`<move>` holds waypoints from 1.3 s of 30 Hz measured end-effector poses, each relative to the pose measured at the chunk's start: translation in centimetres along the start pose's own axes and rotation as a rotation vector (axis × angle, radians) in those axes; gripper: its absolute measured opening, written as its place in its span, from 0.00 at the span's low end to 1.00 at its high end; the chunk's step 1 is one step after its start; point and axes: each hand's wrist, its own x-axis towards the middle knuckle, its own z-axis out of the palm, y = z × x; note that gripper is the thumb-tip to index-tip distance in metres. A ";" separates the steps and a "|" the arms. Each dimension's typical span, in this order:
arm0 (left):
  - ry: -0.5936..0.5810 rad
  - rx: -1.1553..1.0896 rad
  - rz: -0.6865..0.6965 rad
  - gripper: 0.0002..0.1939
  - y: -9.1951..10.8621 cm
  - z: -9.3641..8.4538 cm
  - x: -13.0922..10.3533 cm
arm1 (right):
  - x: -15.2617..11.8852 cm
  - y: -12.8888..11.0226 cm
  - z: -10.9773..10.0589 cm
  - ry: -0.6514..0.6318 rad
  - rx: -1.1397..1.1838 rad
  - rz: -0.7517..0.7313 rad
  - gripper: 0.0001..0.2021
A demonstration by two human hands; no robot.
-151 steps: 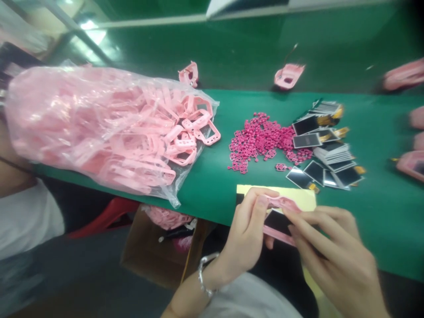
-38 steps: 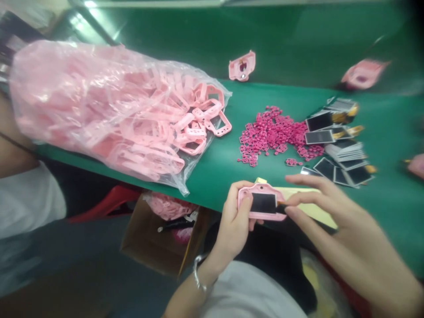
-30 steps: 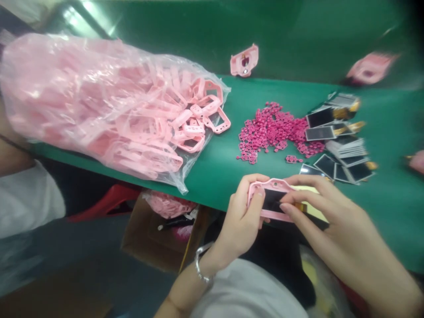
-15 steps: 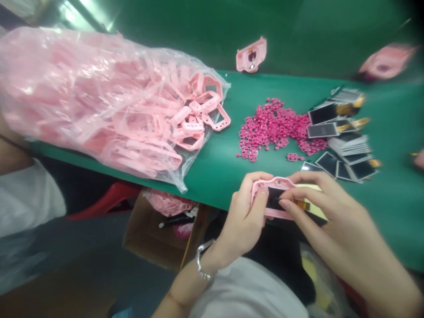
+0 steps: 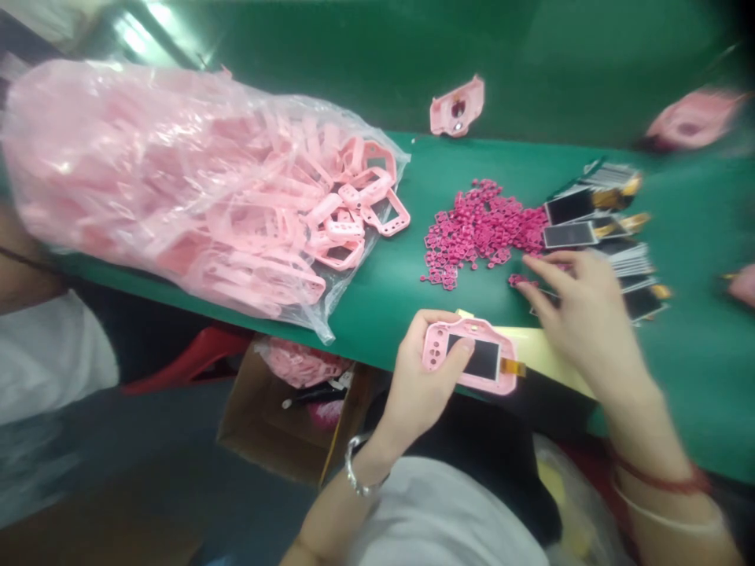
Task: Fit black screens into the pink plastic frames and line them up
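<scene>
My left hand (image 5: 421, 377) is closed on a pink plastic casing (image 5: 507, 384), its thumb lying over the dark screen (image 5: 484, 358) set in the casing's window. An orange ribbon cable (image 5: 513, 367) sticks out at the casing's right side. Farther up, my right hand (image 5: 581, 314) reaches over the green table, thumb and forefinger apart around a small magenta button piece (image 5: 515, 280) lying near the pile. Several more magenta button pieces (image 5: 477, 224) are heaped just beyond. Screens with ribbon cables (image 5: 569, 235) lie stacked beside and partly behind that hand.
A large clear bag (image 5: 147, 173) of pink casings covers the table's left side. One pink shell (image 5: 458, 107) sits at the back; another (image 5: 693, 119) is at the far right. Below the edge stands a cardboard box (image 5: 271, 428). At left, another person's white sleeve (image 5: 53, 362) shows.
My right hand has left the casing and moved up to the single magenta piece. The left hand has shifted slightly left with the casing, whose screen is now in fuller view.
</scene>
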 end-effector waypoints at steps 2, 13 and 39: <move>-0.025 -0.053 -0.042 0.10 -0.3 -0.3 0.1 | 0.3 0.6 0.8 0.006 -0.033 -0.016 0.14; -0.134 -0.049 0.002 0.21 -0.9 -0.4 0.2 | -2.1 -5.2 -6.5 -0.258 0.361 -0.142 0.11; -0.412 0.187 0.227 0.27 0.1 2.0 -2.2 | -5.8 -5.2 -3.2 -0.119 0.426 0.261 0.16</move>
